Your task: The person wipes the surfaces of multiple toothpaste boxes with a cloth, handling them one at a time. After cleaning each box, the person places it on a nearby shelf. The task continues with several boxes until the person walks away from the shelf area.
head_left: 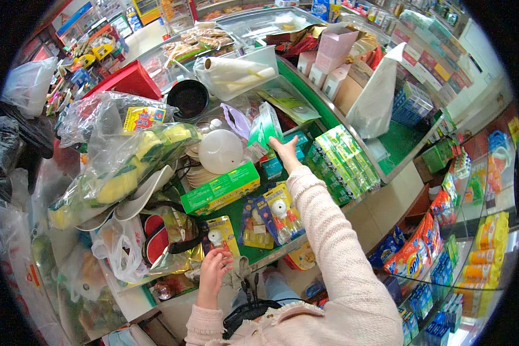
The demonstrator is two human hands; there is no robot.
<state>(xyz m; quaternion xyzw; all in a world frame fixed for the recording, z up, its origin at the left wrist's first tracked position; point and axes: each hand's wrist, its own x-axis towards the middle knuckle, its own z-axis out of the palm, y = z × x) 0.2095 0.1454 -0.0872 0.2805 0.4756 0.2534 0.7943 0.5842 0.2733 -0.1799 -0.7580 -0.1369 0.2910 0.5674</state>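
My right hand (285, 152) reaches across the counter, and its fingertips meet a green and white carton (266, 125). Thumb and finger are spread; whether they grip the carton I cannot tell. My left hand (215, 264) hovers near the front edge with loosely bent fingers and nothing in them. Just beyond it is a blister pack (225, 229) with a white round plug-in device. Two similar blister packs (281, 212) (257, 225) lie on the green counter top (259, 255). Behind them sits a long green box (220, 189) beside a translucent round lid (220, 151).
Shrink-wrapped green cartons (344, 162) stand right of my arm. On the left are a plastic-wrapped yellow and green bundle (129, 173) and a white visor (143, 200). A black bowl (188, 98) and a plastic bin with rolls (242, 73) stand behind. Glass shelving (454, 283) curves along the right.
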